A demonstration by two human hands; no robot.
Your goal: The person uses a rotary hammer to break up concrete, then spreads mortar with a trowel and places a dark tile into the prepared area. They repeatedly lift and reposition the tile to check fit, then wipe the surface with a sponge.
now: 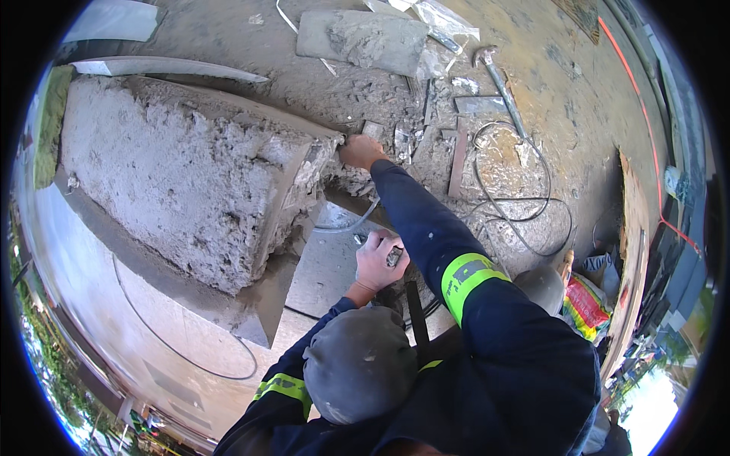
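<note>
At the ragged end of a long grey block point(175, 167), the person's right hand point(363, 152) reaches out with its fingers bunched against the top corner; I cannot tell whether they pinch something thin there or only press on the edge. The left hand point(372, 266) is lower and nearer the body, well apart from the right, and looks curled round a small grey thing point(394, 257) whose kind does not show. The block lies to the left of both hands, its broad face rough and pitted, with a smooth pale board point(205, 334) along its near side.

For good work at that corner, the right fingertips would do best on firm edge rather than on the crumbly end, with light, even pressure, as the surface looks ready to flake. The right arm is stretched far, so leaning in a little closer should give finer control. The left hand ought to clear the thin hose point(350, 226) between the two hands, so that nothing snags. On the right, the black cable point(549, 182) lies in loose loops beside the sleeve point(426, 228) and could catch it; the hammer point(502, 87) lies beyond, clear of both hands
</note>
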